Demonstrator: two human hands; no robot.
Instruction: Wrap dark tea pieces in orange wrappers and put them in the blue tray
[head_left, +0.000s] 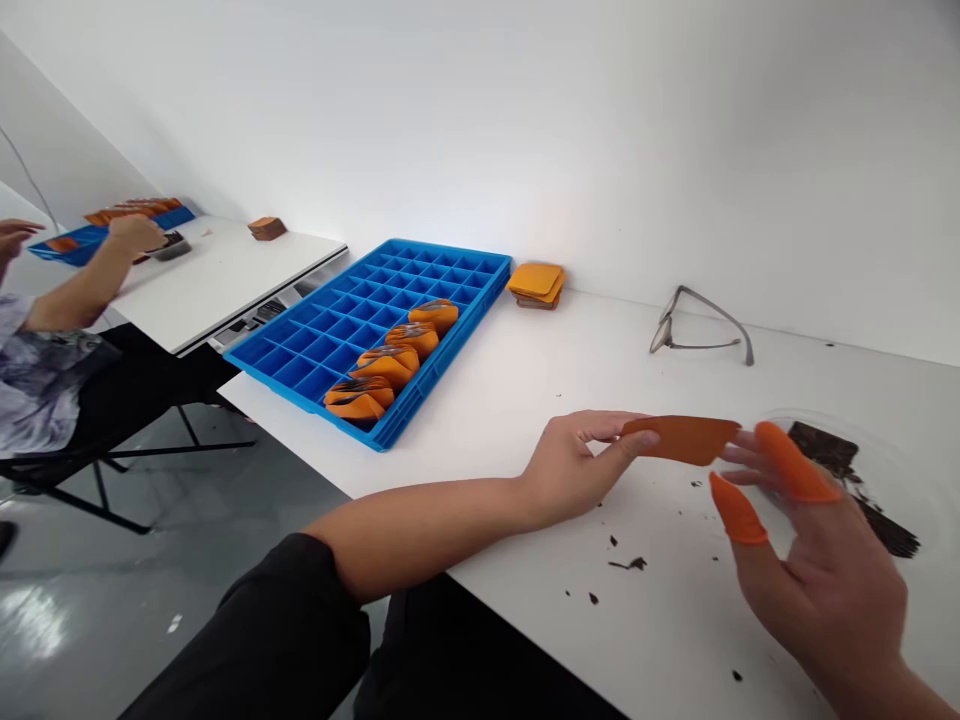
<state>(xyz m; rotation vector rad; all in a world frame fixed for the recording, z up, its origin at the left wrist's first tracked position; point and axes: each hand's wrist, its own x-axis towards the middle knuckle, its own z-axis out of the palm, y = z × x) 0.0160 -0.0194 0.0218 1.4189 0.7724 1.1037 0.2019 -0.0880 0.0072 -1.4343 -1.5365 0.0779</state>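
Observation:
My left hand point(581, 465) pinches a flat orange-brown piece point(682, 440), like a card or small pouch, by its left end between thumb and fingers. My right hand point(817, 540) wears orange finger cots point(795, 462) on thumb and index finger. Its thumb and index finger are spread apart. The other fingertips sit at the card's right end; whether they touch it I cannot tell. Behind the right hand, a clear round dish point(911, 490) holds dark brown, flaky slabs point(825, 450), partly hidden by the fingers.
A blue compartment tray point(322, 345) has orange bundles point(375, 375) along its right side. Near the wall stand a stack of orange pieces point(536, 285) and a pair of glasses point(701, 340). Dark crumbs point(630, 564) dot the table. At left, another person's arm point(90, 265) works at a second table.

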